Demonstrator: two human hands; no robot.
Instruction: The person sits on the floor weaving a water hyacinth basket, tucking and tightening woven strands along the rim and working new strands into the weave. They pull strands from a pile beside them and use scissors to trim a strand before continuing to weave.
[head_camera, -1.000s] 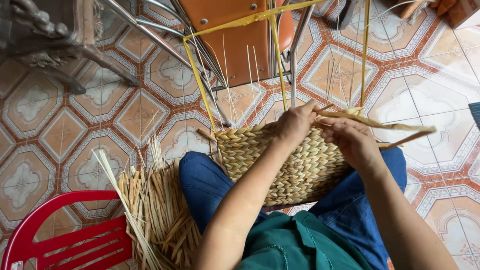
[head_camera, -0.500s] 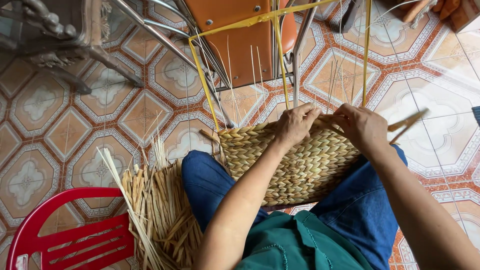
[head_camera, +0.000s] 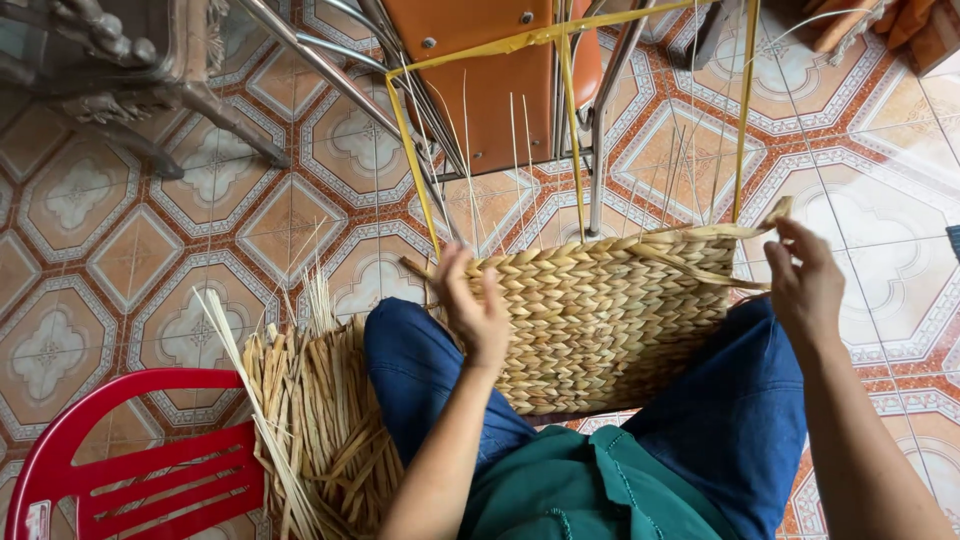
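Half-woven tan straw basket rests on the person's lap, between blue-trousered knees, with thin yellow frame rods rising from its rim. Left hand lies open, fingers spread against the basket's left edge. Right hand pinches a flat straw strand at the right edge. A bundle of loose dry straw lies on the patterned tile floor beside a red plastic chair.

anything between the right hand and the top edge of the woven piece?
Nothing visible. The right hand pinches a flat strand that runs leftward along the top edge of the woven basket panel. The left hand rests on the panel's left side.
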